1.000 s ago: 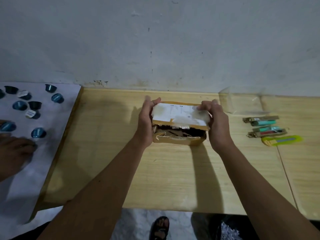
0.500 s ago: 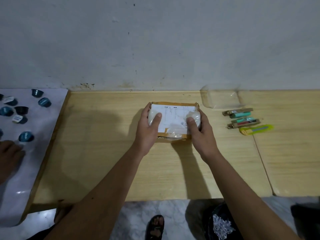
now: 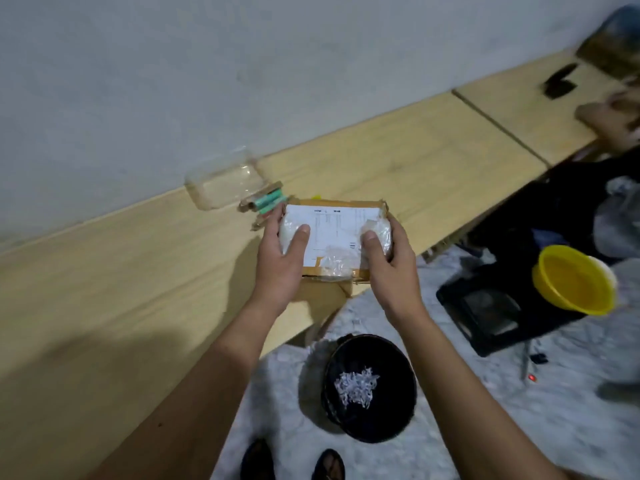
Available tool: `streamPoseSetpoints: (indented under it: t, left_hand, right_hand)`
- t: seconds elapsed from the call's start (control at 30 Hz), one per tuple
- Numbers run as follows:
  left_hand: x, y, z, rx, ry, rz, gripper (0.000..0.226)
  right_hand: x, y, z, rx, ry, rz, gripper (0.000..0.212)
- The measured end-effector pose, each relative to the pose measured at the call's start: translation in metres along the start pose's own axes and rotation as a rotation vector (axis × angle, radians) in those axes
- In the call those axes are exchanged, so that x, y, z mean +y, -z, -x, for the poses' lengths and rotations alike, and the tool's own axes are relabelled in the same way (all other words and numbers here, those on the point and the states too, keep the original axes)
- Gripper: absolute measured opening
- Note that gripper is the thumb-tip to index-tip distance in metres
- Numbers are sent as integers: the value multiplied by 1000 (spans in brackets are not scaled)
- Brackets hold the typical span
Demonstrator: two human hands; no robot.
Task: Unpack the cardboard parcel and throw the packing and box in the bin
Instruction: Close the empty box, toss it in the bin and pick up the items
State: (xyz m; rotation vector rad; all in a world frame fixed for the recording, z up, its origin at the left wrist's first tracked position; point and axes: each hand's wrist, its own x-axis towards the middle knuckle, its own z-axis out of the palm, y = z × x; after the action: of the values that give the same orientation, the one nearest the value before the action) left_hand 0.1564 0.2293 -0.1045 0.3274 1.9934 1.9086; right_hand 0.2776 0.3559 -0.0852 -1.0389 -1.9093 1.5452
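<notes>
Item: cardboard parcel (image 3: 334, 237), flaps shut, clasped between my left hand (image 3: 280, 268) and right hand (image 3: 391, 268), raised past the table's (image 3: 104, 271) front edge; bin (image 3: 370, 386) directly below, nearer me.

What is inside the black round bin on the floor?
Inside the black round bin lies a small heap of white shredded paper. The rest of its inside is dark, so anything beneath the shreds cannot be seen.

One head-worn view looks steeply down, tilted, close over the table (image 3: 104, 271) edge and floor (image 3: 467, 393).
</notes>
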Motion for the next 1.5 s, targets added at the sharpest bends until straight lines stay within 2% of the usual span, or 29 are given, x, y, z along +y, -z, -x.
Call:
streamPoseSetpoints:
  t: [0.13, 0.27, 0.47, 0.63, 0.77, 1.07, 1.23, 1.37, 1.5]
  left_hand:
    - [-19, -92, 44, -147, 57, -37, 63]
    - [-60, -148, 93, -237, 147, -99, 67]
    - [-135, -157, 143, -399, 317, -250, 62]
    - [-166, -148, 151, -563, 399, -447, 94]
    - [-174, -136, 146, -549, 365, -562, 93]
    - [-150, -129, 129, -537, 308, -436, 82]
    - [-116, -115, 108, -525, 124, -405, 79]
    - [-86, -83, 60, -400, -19, -385, 70]
    - [-66, -29, 8, -226, -76, -435, 59]
  right_hand:
    - [41, 92, 24, 198, -104, 9, 58]
    - [95, 151, 54, 302, -200, 16, 57]
    - [174, 184, 99, 258, -363, 25, 59]
    - [211, 191, 113, 226, -473, 76, 68]
    - [221, 195, 112, 177, -462, 122, 68]
    - [211, 183, 98, 107, -416, 137, 60]
    - [188, 165, 84, 39, -330, 188, 61]
    - [152, 135, 51, -41, -204, 233, 61]
    - [114, 84, 5, -136, -82, 241, 62]
